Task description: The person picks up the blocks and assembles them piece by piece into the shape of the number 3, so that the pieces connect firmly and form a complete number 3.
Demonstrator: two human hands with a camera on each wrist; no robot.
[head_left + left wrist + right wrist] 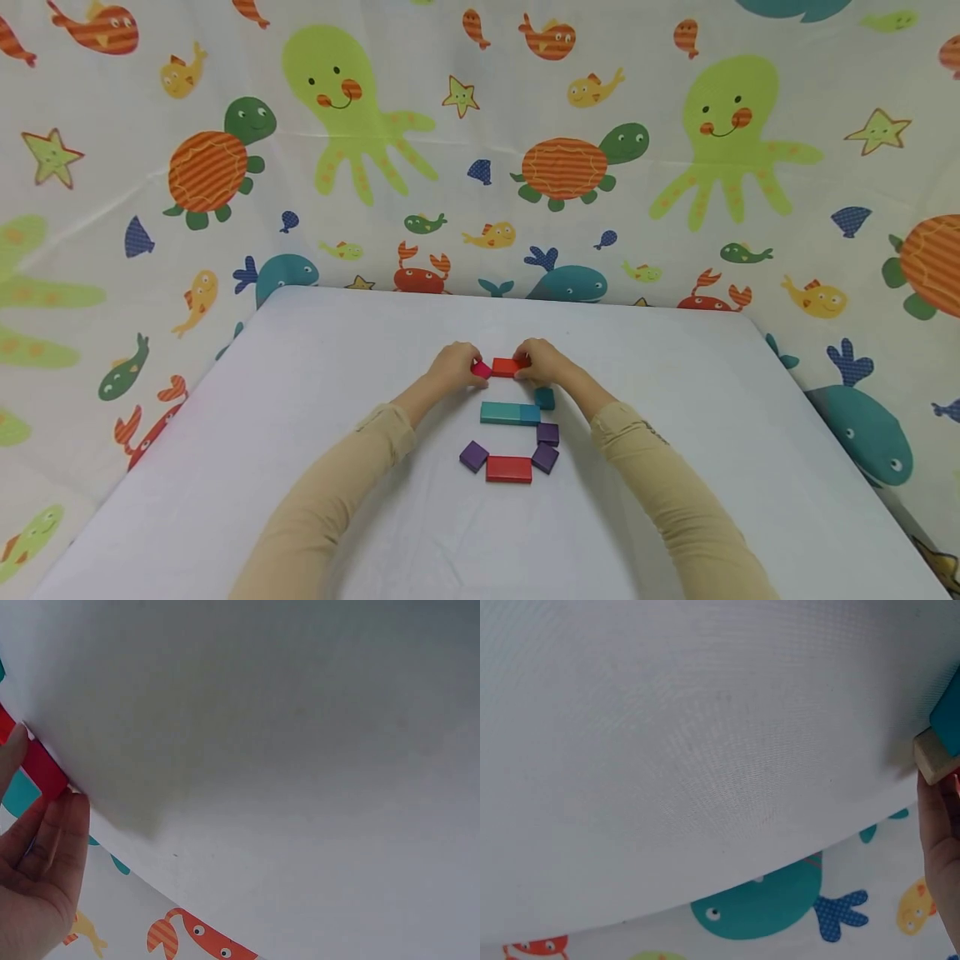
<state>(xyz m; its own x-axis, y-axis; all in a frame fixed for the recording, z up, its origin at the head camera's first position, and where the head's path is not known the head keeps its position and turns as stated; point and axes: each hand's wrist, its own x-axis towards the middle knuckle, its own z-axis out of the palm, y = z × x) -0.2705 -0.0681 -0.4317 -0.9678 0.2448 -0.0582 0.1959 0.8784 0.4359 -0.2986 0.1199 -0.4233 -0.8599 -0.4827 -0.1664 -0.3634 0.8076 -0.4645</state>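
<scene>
My left hand [456, 367] pinches a small pink block [481, 369] between thumb and fingertips, at the left end of a flat red block [506, 367]. In the left wrist view, the thumb and fingers of the left hand [45, 870] lie on opposite ends of the pink block [45, 769]. My right hand [546, 365] is at the red block's right end. In the right wrist view, its fingers [933, 817] hold a bare-wood-coloured block [932, 756], hidden under the hand in the head view. Just below the right hand sits a teal block [544, 398].
Nearer me, a long teal block [499, 413] adjoins a blue one [529, 415]. Purple blocks [548, 434] curve down to a second red block [508, 469], with another purple block [474, 457] at its left. A patterned sea-animal curtain [480, 225] hangs behind the white table [375, 333].
</scene>
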